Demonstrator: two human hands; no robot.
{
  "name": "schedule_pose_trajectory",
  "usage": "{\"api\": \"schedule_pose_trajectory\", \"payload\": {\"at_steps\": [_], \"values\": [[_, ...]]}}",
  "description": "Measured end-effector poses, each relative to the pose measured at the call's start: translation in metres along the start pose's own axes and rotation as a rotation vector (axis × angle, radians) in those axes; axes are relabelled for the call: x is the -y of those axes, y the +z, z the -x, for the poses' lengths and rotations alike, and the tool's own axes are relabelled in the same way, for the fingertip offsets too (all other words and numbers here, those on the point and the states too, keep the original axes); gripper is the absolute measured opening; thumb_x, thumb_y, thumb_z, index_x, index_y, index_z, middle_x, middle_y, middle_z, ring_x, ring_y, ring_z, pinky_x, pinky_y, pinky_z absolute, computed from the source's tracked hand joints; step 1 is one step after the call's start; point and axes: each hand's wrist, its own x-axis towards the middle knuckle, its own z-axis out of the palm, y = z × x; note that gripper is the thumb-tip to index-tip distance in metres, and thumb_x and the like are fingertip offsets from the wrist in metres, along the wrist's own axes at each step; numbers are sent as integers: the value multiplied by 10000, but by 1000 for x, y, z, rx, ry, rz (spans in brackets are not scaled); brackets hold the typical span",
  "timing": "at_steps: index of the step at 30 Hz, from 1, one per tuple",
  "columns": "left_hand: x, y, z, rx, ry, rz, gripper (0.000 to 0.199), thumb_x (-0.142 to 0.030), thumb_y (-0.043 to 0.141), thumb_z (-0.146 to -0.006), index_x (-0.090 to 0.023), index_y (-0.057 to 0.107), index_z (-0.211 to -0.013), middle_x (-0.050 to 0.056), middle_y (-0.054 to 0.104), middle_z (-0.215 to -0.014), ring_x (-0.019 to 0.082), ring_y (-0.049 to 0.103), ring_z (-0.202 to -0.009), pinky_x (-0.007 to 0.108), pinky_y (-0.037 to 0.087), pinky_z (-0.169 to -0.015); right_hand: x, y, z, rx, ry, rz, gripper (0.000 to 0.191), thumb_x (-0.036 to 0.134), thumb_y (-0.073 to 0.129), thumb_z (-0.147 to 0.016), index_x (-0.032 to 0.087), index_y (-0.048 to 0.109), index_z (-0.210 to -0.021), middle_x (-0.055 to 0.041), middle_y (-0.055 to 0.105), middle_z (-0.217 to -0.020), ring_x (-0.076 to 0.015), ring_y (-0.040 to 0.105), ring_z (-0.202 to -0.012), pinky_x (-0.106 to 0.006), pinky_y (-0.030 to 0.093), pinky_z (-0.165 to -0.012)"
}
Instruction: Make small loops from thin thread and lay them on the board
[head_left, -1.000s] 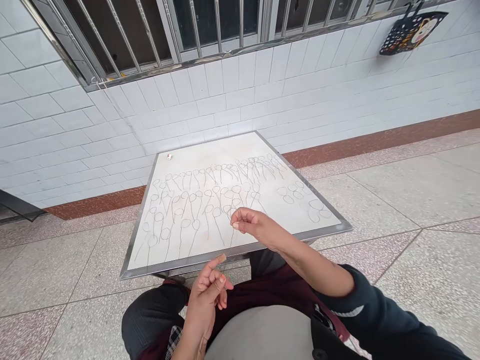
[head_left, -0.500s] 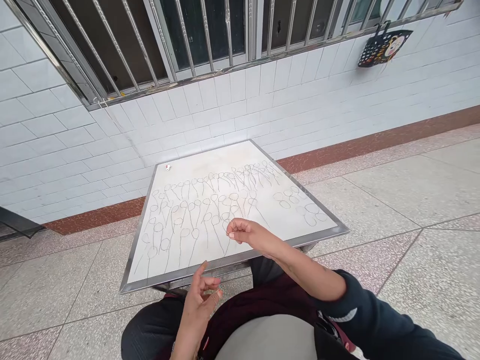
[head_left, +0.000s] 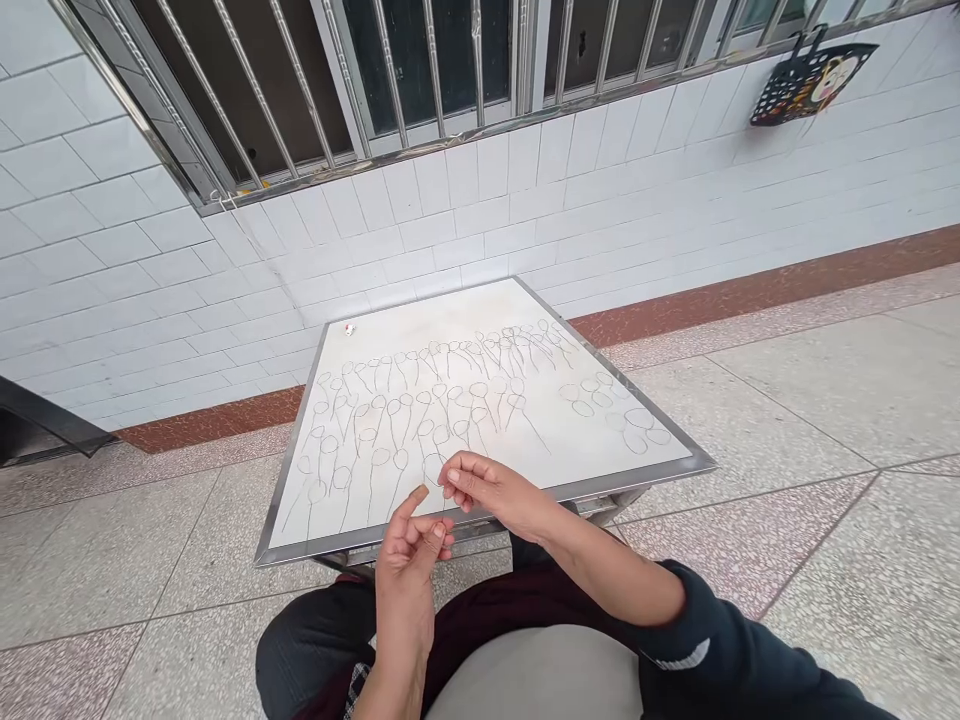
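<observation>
Thin dark wire loops [head_left: 400,460], many with long straight tails, lie in rows across a white tabletop [head_left: 442,305] with a grey metal rim. Over the near edge, my right hand [head_left: 480,490] is closed in a pinch. A thin wire loop [head_left: 433,468] shows at its fingertips, apparently held there. Just below and to the left, my left hand [head_left: 411,550] has its thumb pressed to a curled finger while the forefinger points up. Whatever sits in that left pinch is too fine to make out. The two hands are close together.
Round wire rings without tails [head_left: 637,430] lie at the table's right side. A small white-and-red item [head_left: 349,329] sits near the far left corner. Behind stand a tiled wall [head_left: 637,190] and a barred window; a dark patterned basket [head_left: 814,85] hangs at right.
My left hand has risen toward the right hand, its thumb and finger closing together. My right hand has moved slightly left and down, so the hands now nearly meet. The view has shifted a little.
</observation>
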Motion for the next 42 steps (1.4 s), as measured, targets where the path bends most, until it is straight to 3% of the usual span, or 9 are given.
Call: {"api": "schedule_pose_trajectory", "payload": {"at_steps": [9,16,22,29,36,42], "values": [[5,-4,1,-38,-31,52,587,-320,709,-751,-219,499,-1290,39,656,-948,170,605,-894,289,448,-792,-13,17,5,-52,-1,-2,252,411,619,-812,172,542,-815,33,519,-675,-83,400,-573,-221,331,-565],[3,-9,-12,-205,80,-40,584,-323,747,-705,-233,537,-1242,34,653,-954,159,594,-953,308,400,-943,-26,22,6,-106,-45,351,130,299,561,-834,185,562,-771,49,494,-646,-83,375,-569,-204,295,-534],[4,-12,-12,-238,20,-52,609,-314,778,-663,-213,558,-1222,7,648,-829,158,613,-881,311,425,-934,-35,30,8,-137,-99,585,132,292,570,-836,184,582,-760,30,562,-678,-93,445,-609,-194,306,-549],[3,-13,-16,-250,4,-19,654,-320,791,-645,-215,548,-1242,-9,630,-772,149,623,-820,277,470,-857,-39,28,10,-164,-74,613,146,332,561,-854,200,609,-811,33,594,-705,-91,469,-607,-185,322,-553],[4,-17,-22,-308,-14,13,744,-358,820,-600,-225,523,-1270,-25,604,-719,104,587,-714,200,488,-739,-58,25,14,-67,-191,649,78,210,557,-835,212,599,-900,20,597,-784,-106,519,-705,-190,379,-642],[17,-34,-34,-401,38,57,710,-329,827,-594,-245,555,-1244,-35,589,-743,81,566,-677,187,489,-729,-67,21,14,-60,-243,774,72,178,550,-826,200,587,-885,8,593,-774,-115,521,-709,-199,379,-644]]}}
